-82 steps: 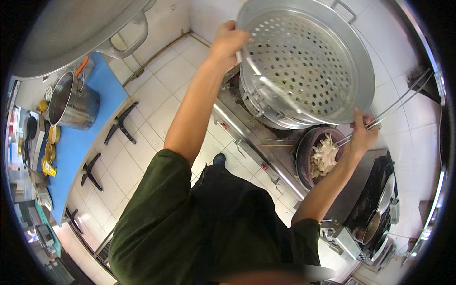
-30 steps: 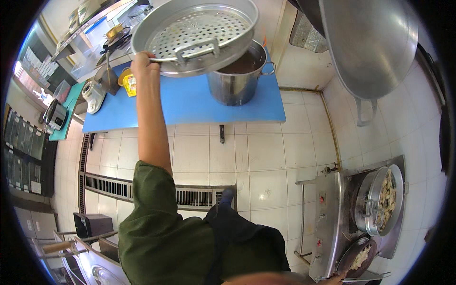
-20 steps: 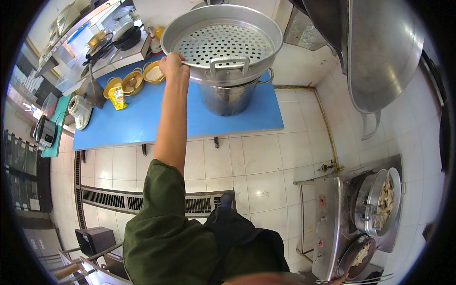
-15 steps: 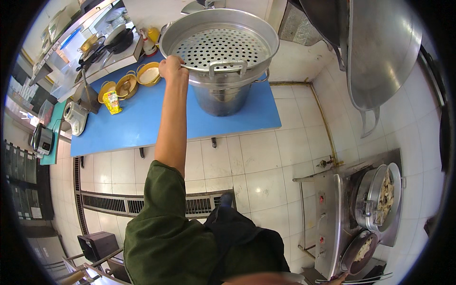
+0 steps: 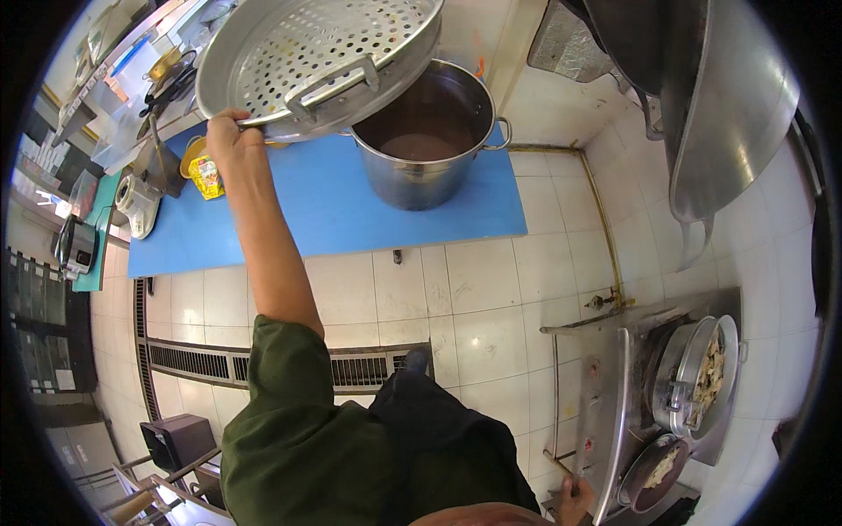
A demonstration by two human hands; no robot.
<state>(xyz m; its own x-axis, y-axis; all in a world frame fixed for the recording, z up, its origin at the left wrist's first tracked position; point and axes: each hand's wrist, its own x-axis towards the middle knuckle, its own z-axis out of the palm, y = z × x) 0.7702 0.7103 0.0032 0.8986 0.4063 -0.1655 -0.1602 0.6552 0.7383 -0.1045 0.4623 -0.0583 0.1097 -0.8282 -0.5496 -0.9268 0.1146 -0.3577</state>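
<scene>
My left hand (image 5: pixel 235 145) is closed on the near left rim of a large aluminium steamer tray (image 5: pixel 329 48) with a perforated bottom. The tray hangs tilted in the air, to the left of and above a deep steel stockpot (image 5: pixel 421 180). That pot stands uncovered on the blue table (image 5: pixel 307 215), with dark brown contents visible inside. Low at the right, my right hand (image 5: pixel 574 501) has its fingers curled by the front of the stove; what it grips is hard to make out. A frying pan (image 5: pixel 649 500) with pale food sits close by on the stove.
A yellow packet (image 5: pixel 207 178) lies on the table, beside pans partly hidden behind the tray. A white kitchen scale (image 5: pixel 139 206) stands at the table's left end. A steamer of food (image 5: pixel 702 377) sits on the stove (image 5: pixel 605 394). Large metal pans (image 5: pixel 732 114) hang at upper right.
The steamer tray has come off the stockpot, moving up and left in my left hand and tilting. The pot's inside now shows. My right hand has shifted left by the stove.
</scene>
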